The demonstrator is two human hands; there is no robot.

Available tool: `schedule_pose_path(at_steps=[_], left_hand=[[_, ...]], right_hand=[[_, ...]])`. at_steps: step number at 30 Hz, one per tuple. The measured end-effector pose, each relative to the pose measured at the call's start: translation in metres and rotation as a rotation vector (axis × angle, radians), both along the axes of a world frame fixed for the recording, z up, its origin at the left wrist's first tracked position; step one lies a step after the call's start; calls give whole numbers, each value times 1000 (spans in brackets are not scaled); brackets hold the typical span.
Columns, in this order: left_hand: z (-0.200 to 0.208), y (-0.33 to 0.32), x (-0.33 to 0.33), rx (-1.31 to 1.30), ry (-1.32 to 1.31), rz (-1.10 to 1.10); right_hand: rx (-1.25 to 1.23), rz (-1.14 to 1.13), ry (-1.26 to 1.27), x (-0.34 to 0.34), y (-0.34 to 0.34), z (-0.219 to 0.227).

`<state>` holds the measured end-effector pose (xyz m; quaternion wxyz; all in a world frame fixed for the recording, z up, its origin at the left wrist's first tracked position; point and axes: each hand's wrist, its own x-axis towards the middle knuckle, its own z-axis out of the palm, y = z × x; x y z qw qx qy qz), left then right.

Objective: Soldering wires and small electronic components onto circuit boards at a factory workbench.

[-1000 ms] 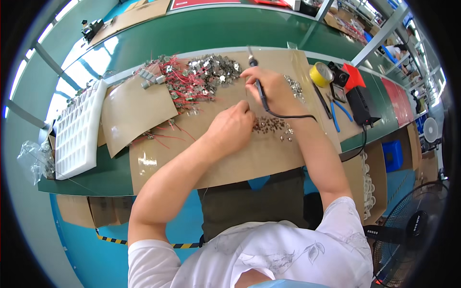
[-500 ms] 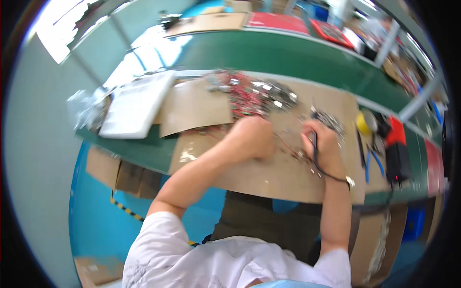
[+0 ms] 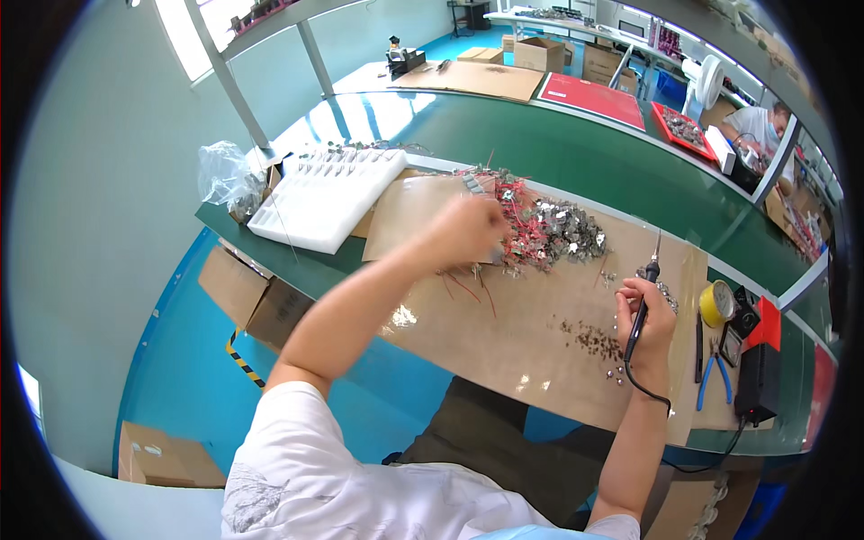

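Note:
My right hand grips a soldering iron by its black handle, its thin metal tip pointing up and away. The iron's black cord runs down past my wrist. My left hand is at the left edge of a heap of small metal parts with red wires. Its fingers look curled but are smeared by motion and partly hidden, so what they hold cannot be made out. Small brown bits lie scattered on the brown sheet left of my right hand. Several small silvery parts lie behind that hand.
Blue-handled pliers, a yellow spool and a black box with a red light stand on the right. A white foam tray and a clear plastic bag are at the left. Beyond a raised rail, another person sits far right.
My view has swung, so the bench appears shifted. My left hand has gone from the open middle of the sheet to the wired heap. The iron stays in my right hand, now away from the brown bits.

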<state>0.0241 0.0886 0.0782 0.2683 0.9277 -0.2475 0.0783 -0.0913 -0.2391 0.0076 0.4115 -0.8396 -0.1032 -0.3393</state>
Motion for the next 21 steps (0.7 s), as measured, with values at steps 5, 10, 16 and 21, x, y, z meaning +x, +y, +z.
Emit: schedule_pose_path(at_steps=[5, 10, 16, 21], left_hand=[[60, 110, 104, -3, -64, 508], [29, 220, 169, 197, -126, 741], [16, 221, 187, 196, 72, 825], [21, 222, 186, 316, -11, 897]], right_hand=[[-81, 4, -96, -4, 2, 8], [-71, 81, -63, 0, 14, 6], [-85, 54, -22, -7, 9, 8], [-111, 133, -17, -1, 12, 11]])
